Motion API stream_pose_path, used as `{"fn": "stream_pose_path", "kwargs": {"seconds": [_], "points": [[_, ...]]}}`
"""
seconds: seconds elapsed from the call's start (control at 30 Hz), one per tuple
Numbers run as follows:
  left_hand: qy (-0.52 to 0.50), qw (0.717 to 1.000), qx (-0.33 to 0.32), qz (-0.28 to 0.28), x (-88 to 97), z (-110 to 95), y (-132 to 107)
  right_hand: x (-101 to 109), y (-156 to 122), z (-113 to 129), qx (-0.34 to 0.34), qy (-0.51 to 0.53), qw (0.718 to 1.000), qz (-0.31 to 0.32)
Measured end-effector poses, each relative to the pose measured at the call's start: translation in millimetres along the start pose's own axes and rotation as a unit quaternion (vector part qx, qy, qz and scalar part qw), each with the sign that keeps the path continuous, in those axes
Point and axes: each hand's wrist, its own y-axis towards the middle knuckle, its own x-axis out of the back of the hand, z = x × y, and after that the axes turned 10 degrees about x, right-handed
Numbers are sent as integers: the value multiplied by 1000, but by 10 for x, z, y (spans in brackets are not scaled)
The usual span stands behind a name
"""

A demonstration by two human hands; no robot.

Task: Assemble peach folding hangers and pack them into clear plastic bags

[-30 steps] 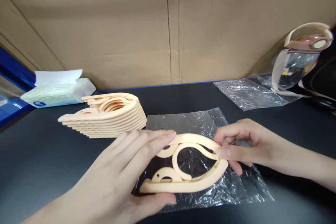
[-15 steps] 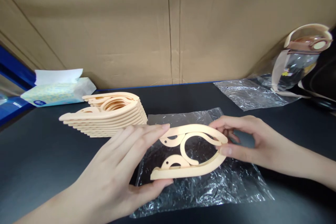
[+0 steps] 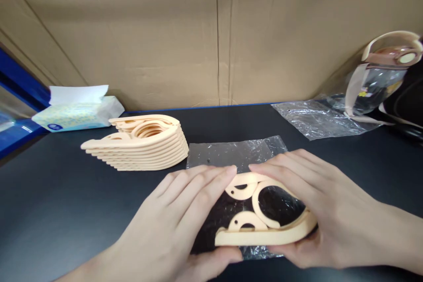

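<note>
The folded, pale-peach, curved plastic hanger (image 3: 261,237) is near centre, over a clear, crinkled plastic bag (image 3: 228,153). I have both hands clamped on it: my left hand (image 3: 175,216) spans its left end, fingers far, thumb near; my right hand (image 3: 333,213) wraps its right curve. Farther left stands a layered peach plastic stack (image 3: 152,155).
</note>
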Motion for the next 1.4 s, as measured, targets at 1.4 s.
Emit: {"fn": "stream_pose_path", "kwargs": {"seconds": [1.4], "points": [[-100,976,53,186,-98,316,-28,-82,-216,-531,-307,133,939,86]]}}
